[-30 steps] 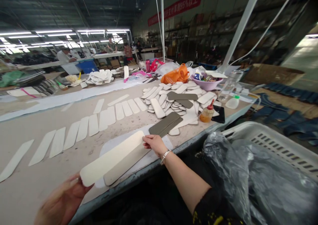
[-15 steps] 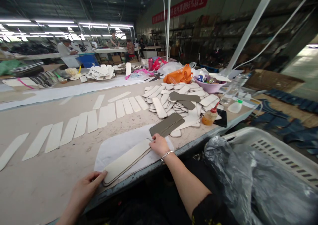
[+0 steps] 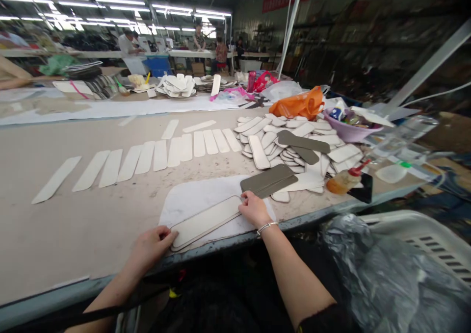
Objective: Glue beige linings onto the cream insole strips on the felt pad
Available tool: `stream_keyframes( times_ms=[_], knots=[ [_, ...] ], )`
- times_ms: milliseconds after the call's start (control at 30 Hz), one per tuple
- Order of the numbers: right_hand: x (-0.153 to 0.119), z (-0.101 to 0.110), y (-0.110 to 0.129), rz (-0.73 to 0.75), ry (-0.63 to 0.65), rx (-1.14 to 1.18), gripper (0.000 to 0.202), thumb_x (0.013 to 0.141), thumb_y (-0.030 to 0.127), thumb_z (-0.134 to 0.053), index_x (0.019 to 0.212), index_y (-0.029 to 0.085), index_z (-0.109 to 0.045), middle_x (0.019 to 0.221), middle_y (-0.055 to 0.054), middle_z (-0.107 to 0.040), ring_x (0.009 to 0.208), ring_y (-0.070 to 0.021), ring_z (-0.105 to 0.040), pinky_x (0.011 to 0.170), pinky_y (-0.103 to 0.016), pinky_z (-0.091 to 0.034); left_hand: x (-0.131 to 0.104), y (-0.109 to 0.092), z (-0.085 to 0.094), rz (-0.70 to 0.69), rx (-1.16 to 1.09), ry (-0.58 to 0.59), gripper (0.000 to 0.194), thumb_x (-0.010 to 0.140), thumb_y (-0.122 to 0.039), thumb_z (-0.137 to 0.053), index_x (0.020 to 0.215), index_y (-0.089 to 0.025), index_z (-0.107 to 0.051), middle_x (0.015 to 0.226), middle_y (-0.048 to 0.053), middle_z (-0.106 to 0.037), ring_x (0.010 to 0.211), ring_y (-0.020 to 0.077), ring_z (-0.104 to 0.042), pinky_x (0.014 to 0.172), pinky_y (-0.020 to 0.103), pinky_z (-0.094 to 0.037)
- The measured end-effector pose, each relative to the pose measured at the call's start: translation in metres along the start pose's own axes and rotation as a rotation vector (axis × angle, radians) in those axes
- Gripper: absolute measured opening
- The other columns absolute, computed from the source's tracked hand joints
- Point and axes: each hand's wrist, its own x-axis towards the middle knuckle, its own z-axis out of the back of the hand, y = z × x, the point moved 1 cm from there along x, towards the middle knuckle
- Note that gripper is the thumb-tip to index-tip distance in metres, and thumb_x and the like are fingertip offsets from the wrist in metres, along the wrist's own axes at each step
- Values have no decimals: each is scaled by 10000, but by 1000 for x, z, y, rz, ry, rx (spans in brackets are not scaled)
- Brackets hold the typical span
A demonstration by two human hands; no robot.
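A long cream strip with rounded ends (image 3: 208,221) lies over another one on a white sheet (image 3: 176,198) near the table's front edge. My left hand (image 3: 152,244) pinches its left end between thumb and fingers. At the far right end, my right hand (image 3: 253,209), with a bracelet at the wrist, is closed on the strip's edge. Grey-brown strips (image 3: 268,180) lie just beyond my right hand. A row of cream strips (image 3: 128,163) is spread across the table to the left, and a heap of cream padded pieces (image 3: 259,151) lies behind the grey-brown ones.
A glue bottle with a red tip (image 3: 342,182), a dark flat object (image 3: 362,188), a purple basin (image 3: 351,129) and an orange bag (image 3: 298,105) stand to the right. A white basket (image 3: 415,222) with grey plastic is below the edge. People work in the background; another person's arm (image 3: 14,73) shows far left.
The view has swung left and tipped down, so the scene sits further right. Both hands keep their hold on the ends of the cream strip. A person's arm has appeared at the far left.
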Motion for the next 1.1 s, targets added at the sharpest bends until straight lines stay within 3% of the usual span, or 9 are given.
stream_keyframes(
  times_ms=[167, 267, 367, 467, 533, 833, 1100],
  knots=[
    [-1, 1, 1, 5, 11, -20, 362, 704, 155, -546, 1064, 188, -561, 725, 12, -655, 694, -160, -589, 637, -246, -373, -2, 3, -4, 16, -21, -73, 347, 746, -525, -492, 695, -204, -611, 646, 2, -624, 676, 186, -587, 606, 254, -372],
    [-2, 1, 1, 7, 15, -23, 355, 709, 161, -541, 1062, 188, -563, 716, 19, -653, 690, -159, -590, 626, -246, -369, -10, 14, -8, -24, -97, -264, 350, 716, -501, -575, 839, -178, -625, 813, 32, -647, 652, 158, -589, 613, 255, -435],
    [-3, 1, 2, 3, 17, -18, 370, 713, 170, -541, 1082, 184, -566, 728, 17, -655, 692, -160, -591, 625, -247, -372, -23, 27, -16, -333, -208, -405, 329, 794, -428, -553, 981, -171, -640, 1044, 83, -621, 724, 136, -621, 683, 251, -501],
    [-4, 1, 3, -7, 12, -18, 404, 718, 177, -544, 1121, 162, -567, 738, 5, -659, 712, -164, -596, 645, -250, -383, -31, 36, -23, -673, -151, -365, 239, 842, -296, -547, 1033, -218, -667, 1085, 74, -637, 946, 168, -618, 871, 285, -489],
    [-4, 1, 4, -10, 10, -19, 432, 719, 175, -548, 1151, 148, -563, 740, 2, -662, 717, -163, -598, 659, -249, -391, -32, 39, -27, -755, -93, -341, 235, 854, -241, -540, 1047, -235, -673, 1053, 65, -664, 971, 172, -613, 915, 311, -477],
    [-3, 1, 2, -4, 26, -13, 539, 722, 173, -568, 1257, 147, -511, 745, 16, -661, 713, -143, -595, 688, -228, -405, -27, 41, -28, -847, -53, -460, 214, 870, -257, -518, 984, -216, -695, 975, 60, -700, 886, 159, -650, 847, 291, -535],
    [-3, -1, 1, 45, 20, 8, 576, 711, 172, -558, 1284, 176, -503, 742, 30, -657, 699, -141, -585, 698, -227, -423, -19, 52, -32, -846, -45, -442, 205, 827, -323, -571, 966, -246, -701, 983, 37, -700, 886, 162, -662, 837, 247, -536]
  ],
)
